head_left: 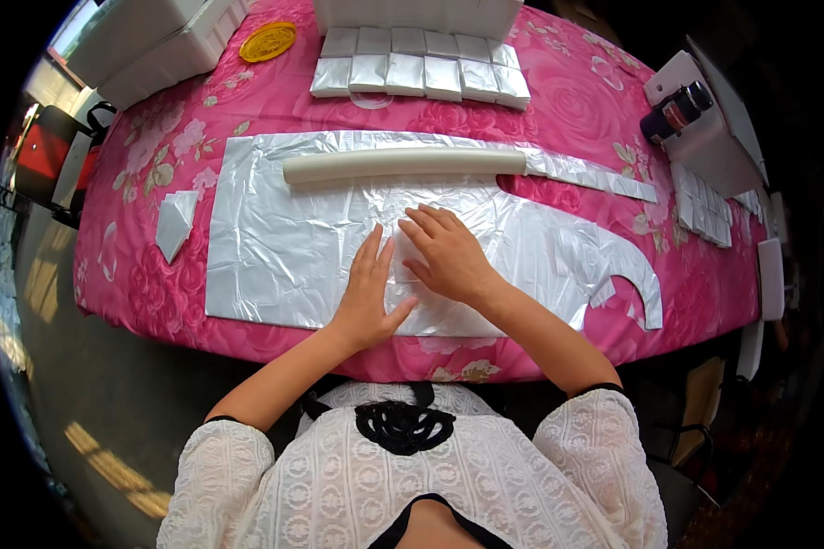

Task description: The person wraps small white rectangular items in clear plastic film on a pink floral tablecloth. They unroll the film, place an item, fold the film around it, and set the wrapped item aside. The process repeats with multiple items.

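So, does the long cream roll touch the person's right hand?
Apart. The head view shows the cream roll lying farther up the silver sheet, with bare foil between it and the right hand.

Your hands sit on the foil sheet (pixel 275 247). At 12 o'clock the long tube (pixel 403 165) blocks you; the packet row (pixel 421 73) lies beyond. Foil at 9 o'clock is open; bottle (pixel 676 112) at 2 o'clock.

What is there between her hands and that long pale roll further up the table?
Only crinkled silver foil sheet, seen in the head view. Nothing else lies between the roll and the left hand or right hand.
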A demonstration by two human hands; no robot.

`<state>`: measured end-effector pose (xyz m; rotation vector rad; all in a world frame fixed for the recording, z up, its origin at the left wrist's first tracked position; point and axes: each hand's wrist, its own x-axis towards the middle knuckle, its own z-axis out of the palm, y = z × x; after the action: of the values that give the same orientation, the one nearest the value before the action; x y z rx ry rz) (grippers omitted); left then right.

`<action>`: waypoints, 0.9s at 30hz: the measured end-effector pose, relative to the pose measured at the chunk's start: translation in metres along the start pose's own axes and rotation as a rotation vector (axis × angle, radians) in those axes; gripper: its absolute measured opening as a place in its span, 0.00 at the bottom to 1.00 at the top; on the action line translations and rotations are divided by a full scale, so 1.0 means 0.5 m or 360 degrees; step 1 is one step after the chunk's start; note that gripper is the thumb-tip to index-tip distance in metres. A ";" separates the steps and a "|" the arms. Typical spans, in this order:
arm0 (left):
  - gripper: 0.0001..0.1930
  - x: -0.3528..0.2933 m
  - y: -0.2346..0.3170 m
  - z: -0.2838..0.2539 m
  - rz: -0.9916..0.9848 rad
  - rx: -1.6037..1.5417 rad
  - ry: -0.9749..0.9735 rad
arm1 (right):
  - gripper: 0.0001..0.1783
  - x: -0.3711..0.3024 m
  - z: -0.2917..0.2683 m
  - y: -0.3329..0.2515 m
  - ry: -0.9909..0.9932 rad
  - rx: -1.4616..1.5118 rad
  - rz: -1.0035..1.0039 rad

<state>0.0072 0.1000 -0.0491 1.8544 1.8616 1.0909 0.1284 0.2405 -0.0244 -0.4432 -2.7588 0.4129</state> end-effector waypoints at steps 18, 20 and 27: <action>0.17 -0.350 -0.010 -0.071 -0.2103 -0.2307 0.0470 | 0.31 0.006 0.191 -0.338 -0.0686 0.0759 -0.0289; 0.16 -0.351 -0.011 -0.074 -0.2142 -0.2106 0.0500 | 0.32 0.001 0.206 -0.333 -0.0683 0.0736 -0.0419; 0.10 -0.337 -0.016 -0.208 -0.1265 -0.0627 0.0304 | 0.15 0.154 0.119 -0.323 -0.1158 0.0458 -0.0892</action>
<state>-0.0481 -0.0900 -0.0352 0.6966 2.0047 1.2140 -0.0027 0.1064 -0.0057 0.6729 -3.2145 0.9420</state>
